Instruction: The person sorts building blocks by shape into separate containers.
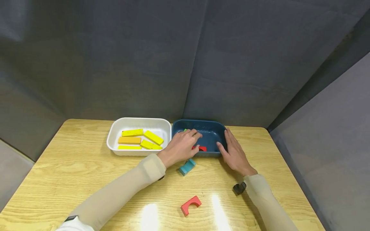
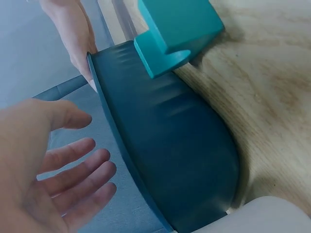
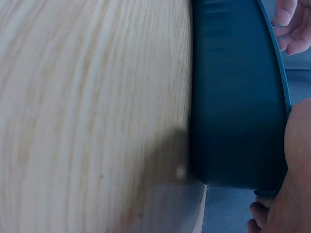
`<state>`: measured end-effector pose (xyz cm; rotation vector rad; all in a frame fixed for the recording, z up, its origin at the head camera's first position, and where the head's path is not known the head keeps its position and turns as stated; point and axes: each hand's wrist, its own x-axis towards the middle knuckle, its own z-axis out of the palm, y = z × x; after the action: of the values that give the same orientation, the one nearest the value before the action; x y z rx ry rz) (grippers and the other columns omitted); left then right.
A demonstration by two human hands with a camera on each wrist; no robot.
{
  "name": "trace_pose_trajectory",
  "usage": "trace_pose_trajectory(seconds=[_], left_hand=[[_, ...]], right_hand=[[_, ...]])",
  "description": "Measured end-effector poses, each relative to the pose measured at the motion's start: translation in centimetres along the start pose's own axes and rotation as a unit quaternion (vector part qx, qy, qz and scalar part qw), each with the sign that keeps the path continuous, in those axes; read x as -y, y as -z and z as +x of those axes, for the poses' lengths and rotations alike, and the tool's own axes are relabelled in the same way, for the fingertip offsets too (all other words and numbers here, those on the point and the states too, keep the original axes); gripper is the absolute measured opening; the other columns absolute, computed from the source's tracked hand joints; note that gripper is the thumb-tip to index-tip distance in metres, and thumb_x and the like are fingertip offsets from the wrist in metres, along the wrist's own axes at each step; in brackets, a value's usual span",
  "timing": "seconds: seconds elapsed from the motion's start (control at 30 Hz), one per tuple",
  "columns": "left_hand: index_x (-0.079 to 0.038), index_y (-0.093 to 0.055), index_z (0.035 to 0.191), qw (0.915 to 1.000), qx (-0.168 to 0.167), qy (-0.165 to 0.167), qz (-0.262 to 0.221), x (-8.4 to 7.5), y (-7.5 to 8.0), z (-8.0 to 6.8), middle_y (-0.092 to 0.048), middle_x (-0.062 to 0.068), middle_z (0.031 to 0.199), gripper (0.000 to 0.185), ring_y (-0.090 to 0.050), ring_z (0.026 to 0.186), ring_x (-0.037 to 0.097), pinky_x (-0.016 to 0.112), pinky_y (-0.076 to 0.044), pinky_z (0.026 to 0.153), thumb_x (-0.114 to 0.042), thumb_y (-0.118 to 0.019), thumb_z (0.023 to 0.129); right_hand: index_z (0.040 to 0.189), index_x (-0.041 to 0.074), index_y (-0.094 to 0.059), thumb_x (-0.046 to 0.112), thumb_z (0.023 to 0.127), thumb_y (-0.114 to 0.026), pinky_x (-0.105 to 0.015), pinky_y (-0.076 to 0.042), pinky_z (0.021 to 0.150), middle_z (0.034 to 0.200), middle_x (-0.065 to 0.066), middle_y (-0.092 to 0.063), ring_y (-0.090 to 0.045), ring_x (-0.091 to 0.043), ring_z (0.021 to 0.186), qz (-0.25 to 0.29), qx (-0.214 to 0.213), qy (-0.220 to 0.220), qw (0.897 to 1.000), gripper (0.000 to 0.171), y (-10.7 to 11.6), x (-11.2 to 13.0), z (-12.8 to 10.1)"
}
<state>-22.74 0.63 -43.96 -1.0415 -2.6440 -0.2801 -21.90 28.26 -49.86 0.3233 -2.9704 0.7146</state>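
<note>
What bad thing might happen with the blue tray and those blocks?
The left hand reaches into the blue tray while the right hand rests on its side, so a hard push might slide it into the white tray beside it. The teal block lies right under the left wrist, so the sleeve could knock it away.

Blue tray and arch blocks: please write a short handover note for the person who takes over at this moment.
Left hand: open, fingers inside the blue tray, holding nothing.
Right hand: open, resting on the tray's right rim.
Done: red arch block and a green piece lie in the tray; yellow and orange bars in the white tray.
Left: teal arch block and red arch block on the table.
</note>
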Motion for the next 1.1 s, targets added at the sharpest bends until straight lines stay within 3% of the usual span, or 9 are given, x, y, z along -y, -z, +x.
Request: trace_pose_trajectory(seconds=[0.43, 0.6, 0.9, 1.1], left_hand=[[-0.010, -0.072, 0.135, 0.9980, -0.010, -0.006, -0.062, 0.1, 1.3, -2.5, -0.071, 0.008, 0.130, 0.037, -0.070, 0.118, 0.023, 0.034, -0.061, 0.098, -0.026, -0.074, 0.101], [-0.010, -0.073, 0.132, 0.9963, -0.026, -0.013, -0.080, -0.2, 1.8, -3.7, -0.072, 0.007, 0.131, 0.035, -0.070, 0.118, 0.022, 0.033, -0.064, 0.091, -0.025, -0.075, 0.100], [-0.011, -0.076, 0.126, 0.9919, -0.055, -0.019, -0.113, -0.9, 2.3, -6.1, -0.074, 0.004, 0.122, 0.030, -0.071, 0.102, 0.018, 0.029, -0.064, 0.074, -0.025, -0.076, 0.099], [-0.009, -0.076, 0.124, 0.9901, -0.067, -0.005, -0.124, -0.7, 2.5, -7.6, -0.074, 0.004, 0.117, 0.031, -0.071, 0.098, 0.017, 0.027, -0.064, 0.077, -0.022, -0.080, 0.096]], right_hand=[[0.172, 0.003, -0.010, 0.054, 0.114, -0.041, -0.064, -0.016, 0.130, 0.181, -0.010, -0.002, -0.010, -0.038, 0.166, 0.004, -0.004, 0.005, 1.000, 0.083, -0.3, -0.2, 0.0], [0.172, 0.003, -0.010, 0.054, 0.114, -0.040, -0.064, -0.016, 0.130, 0.181, -0.010, -0.002, -0.009, -0.037, 0.166, 0.004, -0.005, 0.009, 1.000, 0.083, -0.2, -0.3, 0.0], [0.172, 0.002, -0.011, 0.054, 0.114, -0.041, -0.065, -0.016, 0.130, 0.181, -0.011, -0.002, -0.009, -0.037, 0.166, 0.005, -0.006, 0.009, 1.000, 0.083, -0.2, -0.3, -0.1], [0.172, 0.002, -0.010, 0.053, 0.114, -0.041, -0.065, -0.016, 0.130, 0.181, -0.010, -0.001, -0.008, -0.037, 0.166, 0.006, -0.005, 0.010, 1.000, 0.082, 0.0, -0.1, 0.0]])
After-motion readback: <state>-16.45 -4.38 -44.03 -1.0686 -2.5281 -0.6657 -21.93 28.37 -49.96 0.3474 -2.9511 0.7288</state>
